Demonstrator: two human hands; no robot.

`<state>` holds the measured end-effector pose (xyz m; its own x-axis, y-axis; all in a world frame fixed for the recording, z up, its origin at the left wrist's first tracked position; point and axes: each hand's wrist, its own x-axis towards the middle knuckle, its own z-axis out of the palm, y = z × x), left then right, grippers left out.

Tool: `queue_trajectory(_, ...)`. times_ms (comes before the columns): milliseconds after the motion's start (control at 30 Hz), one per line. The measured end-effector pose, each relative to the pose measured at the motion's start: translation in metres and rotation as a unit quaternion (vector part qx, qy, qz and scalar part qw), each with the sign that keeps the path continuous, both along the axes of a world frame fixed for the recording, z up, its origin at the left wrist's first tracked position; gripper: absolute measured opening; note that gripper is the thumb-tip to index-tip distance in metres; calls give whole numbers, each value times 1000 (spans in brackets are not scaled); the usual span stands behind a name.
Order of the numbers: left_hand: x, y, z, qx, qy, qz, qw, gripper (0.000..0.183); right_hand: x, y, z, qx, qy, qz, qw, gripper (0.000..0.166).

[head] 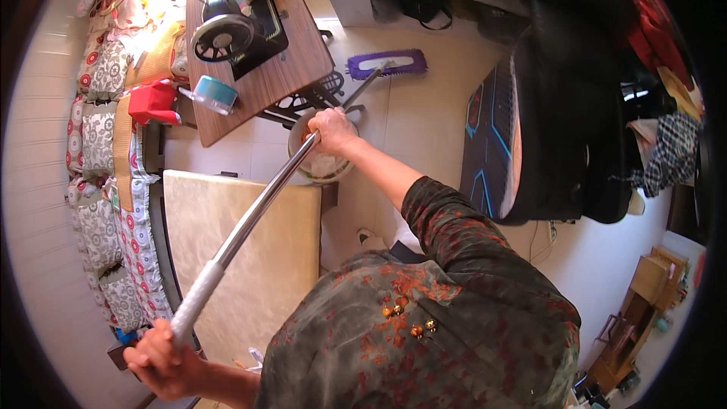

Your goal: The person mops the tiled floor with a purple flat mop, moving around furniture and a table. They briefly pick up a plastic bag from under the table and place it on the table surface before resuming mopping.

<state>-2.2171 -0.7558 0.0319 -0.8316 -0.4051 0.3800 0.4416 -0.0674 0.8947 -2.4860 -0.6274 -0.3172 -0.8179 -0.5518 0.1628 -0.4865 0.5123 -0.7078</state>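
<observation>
Both my hands grip the long metal pole of a flat mop (250, 213). My left hand (164, 360) is closed round its pale textured grip at the lower left. Further along, my right hand (334, 132) holds the metal shaft, with that arm stretched forward. The purple fringed mop head (420, 61) lies flat on the tiled floor (414, 108), beyond the sewing table's corner. Below my right hand stands a round bin (296, 142) with refuse in it, partly hidden by the hand and pole.
A treadle sewing machine (222, 37) stands on a wooden table (301, 40) ahead left. A pale stone-like tabletop (244, 238) lies before me, with a cushioned sofa (102, 142) along the left wall. On the right, a large black-covered object (568, 125) stands beside a dark patterned panel (488, 130).
</observation>
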Motion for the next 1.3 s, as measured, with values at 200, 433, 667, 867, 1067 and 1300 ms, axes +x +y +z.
queue_trajectory(200,-102,91,-77,-235,-102,95,962,32,-90,11,-88,10,-96,-47,994,22)
queue_trajectory(433,-108,118,-63,-236,-176,108,950,34,-103,28,-90,16,-56,59,997,12)
queue_trajectory(667,-72,89,-39,-124,-143,174,966,25,-50,45,-72,5,-71,88,994,9)
queue_trajectory(867,-17,50,-43,-70,-142,85,984,24,13,76,-62,143,-151,89,974,15)
queue_trajectory(1067,57,14,-47,-102,-100,-14,990,26,125,79,-70,116,-126,22,985,16)
queue_trajectory(1300,158,-45,-26,-121,-99,-138,978,25,276,54,-59,95,-118,-36,988,14)
